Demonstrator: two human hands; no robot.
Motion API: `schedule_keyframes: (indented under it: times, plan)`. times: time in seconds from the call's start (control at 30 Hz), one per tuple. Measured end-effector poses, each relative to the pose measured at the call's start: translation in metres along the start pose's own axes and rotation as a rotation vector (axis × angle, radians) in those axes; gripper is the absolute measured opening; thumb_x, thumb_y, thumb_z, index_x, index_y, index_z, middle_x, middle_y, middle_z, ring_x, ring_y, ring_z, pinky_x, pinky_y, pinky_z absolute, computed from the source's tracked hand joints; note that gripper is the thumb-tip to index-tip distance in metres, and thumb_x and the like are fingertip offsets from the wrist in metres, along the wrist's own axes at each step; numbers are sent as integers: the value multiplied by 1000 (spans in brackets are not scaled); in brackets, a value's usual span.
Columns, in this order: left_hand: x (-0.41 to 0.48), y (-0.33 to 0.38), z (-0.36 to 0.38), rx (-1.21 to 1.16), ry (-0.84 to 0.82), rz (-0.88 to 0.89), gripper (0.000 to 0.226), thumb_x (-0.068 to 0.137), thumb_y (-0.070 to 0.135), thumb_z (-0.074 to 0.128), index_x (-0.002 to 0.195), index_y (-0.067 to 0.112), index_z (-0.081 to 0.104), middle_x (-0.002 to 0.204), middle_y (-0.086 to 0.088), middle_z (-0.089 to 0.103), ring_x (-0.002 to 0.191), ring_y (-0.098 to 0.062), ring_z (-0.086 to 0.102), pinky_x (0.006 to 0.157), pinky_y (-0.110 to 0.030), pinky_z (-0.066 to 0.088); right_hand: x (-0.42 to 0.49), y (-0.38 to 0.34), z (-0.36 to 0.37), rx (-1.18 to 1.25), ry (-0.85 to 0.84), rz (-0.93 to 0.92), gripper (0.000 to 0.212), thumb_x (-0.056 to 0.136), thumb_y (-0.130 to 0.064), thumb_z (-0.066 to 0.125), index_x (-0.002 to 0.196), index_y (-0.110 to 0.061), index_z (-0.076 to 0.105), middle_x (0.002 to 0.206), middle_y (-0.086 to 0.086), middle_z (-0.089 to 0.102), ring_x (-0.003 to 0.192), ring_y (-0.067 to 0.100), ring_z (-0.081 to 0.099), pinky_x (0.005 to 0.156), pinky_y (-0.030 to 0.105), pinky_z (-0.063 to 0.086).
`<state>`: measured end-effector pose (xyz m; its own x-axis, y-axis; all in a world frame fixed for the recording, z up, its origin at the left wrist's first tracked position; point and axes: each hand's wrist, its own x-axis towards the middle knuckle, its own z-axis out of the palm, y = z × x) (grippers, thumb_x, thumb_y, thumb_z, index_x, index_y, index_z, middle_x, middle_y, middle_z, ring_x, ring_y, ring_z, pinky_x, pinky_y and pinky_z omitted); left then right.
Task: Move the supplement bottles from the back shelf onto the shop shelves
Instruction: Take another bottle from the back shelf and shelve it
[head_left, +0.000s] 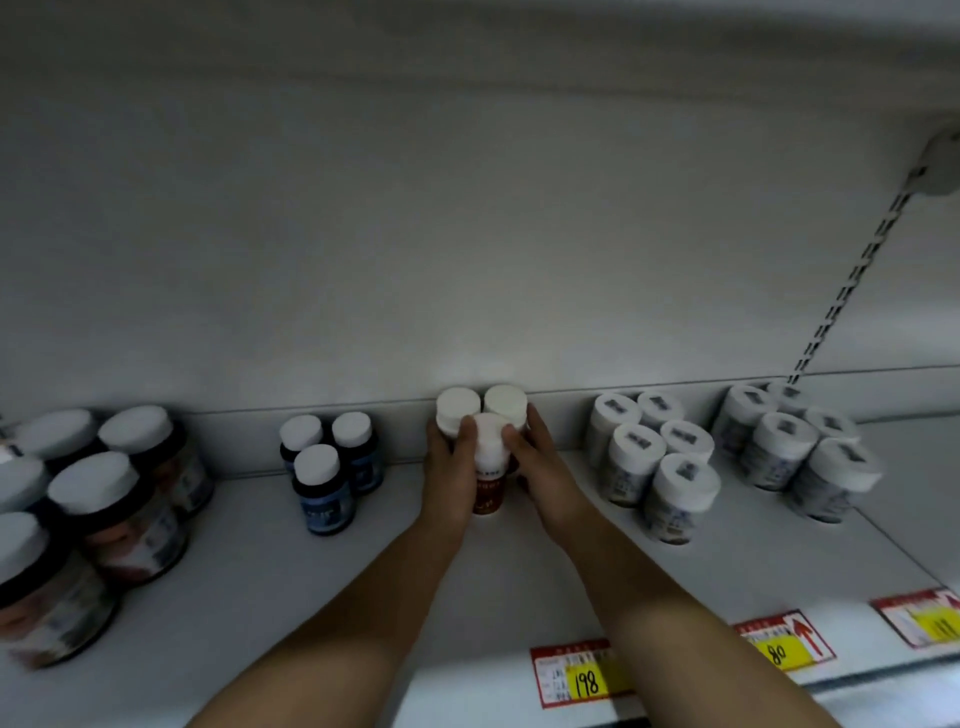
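Supplement bottles (488, 488), three red-labelled and white-capped, stand bunched at the back of the shelf (374, 571), clasped between a person's left hand (448, 467) and right hand (543, 467), apparently to set the trio tight between blue-labelled bottles (324, 491) left of the grip and white tubs (649, 462) right of it.

Three white-capped, red-labelled plastic bottles (489, 483), small, upright. Tight triangle: two behind, one in front, sides touching. They stand mid-way along the pale grey shop shelf (363, 571), rear pair close against its back wall.
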<state>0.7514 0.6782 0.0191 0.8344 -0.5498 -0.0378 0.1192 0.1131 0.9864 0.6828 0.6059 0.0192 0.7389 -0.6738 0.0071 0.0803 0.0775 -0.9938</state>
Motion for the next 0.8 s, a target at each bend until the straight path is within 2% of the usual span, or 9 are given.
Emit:
schedule_keyframes:
  times: [0.13, 0.33, 0.5, 0.6, 0.67, 0.73, 0.8]
  plan:
    - [-3, 0, 8, 15, -25, -15, 43, 93, 37, 45, 133, 24, 39, 134, -5, 52, 118, -23, 53, 105, -45, 41, -1, -1, -9, -15, 7, 3, 37, 93, -21, 50, 126, -33, 41, 132, -3, 54, 118, 13, 53, 94, 28, 45]
    - [-6, 1, 15, 4, -58, -11, 41, 94, 34, 45, 132, 23, 40, 130, -3, 54, 116, -22, 54, 102, -40, 43, -2, -2, -18, -21, -13, -10, 33, 95, -18, 46, 126, -28, 41, 125, -6, 55, 100, -3, 54, 63, 4, 45]
    - [-6, 4, 14, 6, -62, -24, 40, 93, 34, 45, 131, 22, 41, 132, -6, 54, 115, -22, 54, 102, -39, 42, -3, -7, -21, -36, -52, -19, 28, 95, -14, 45, 120, -25, 43, 117, -8, 56, 94, -8, 53, 61, 3, 44]
    - [-12, 13, 11, 19, -83, -27, 41, 94, 34, 42, 132, 19, 40, 137, -3, 49, 114, -17, 52, 96, -31, 40, -5, -12, -23, -45, -57, -6, 23, 95, -14, 45, 116, -24, 44, 106, -15, 57, 86, -11, 52, 57, 1, 43]
    - [-15, 21, 9, 19, -56, -38, 47, 96, 34, 39, 139, 16, 31, 135, 9, 39, 116, -10, 43, 95, -25, 33, -8, -18, -23, -86, -33, -23, 28, 95, -17, 46, 123, -21, 44, 116, -10, 57, 93, -6, 55, 66, 2, 43]
    - [-15, 31, 6, 53, -19, -32, 56, 96, 38, 37, 145, 17, 20, 145, 4, 33, 129, -14, 36, 103, -27, 28, -8, -24, -24, -172, 51, -45, 45, 94, -26, 50, 136, -16, 39, 135, -3, 48, 117, 7, 50, 89, 10, 39]
    - [-17, 46, 2, 80, 15, -3, 58, 95, 41, 36, 146, 21, 15, 154, 0, 22, 139, -18, 26, 109, -29, 22, -10, -36, -25, -273, 134, -77, 55, 91, -35, 52, 141, -21, 34, 144, -2, 40, 131, 10, 38, 106, 22, 29]
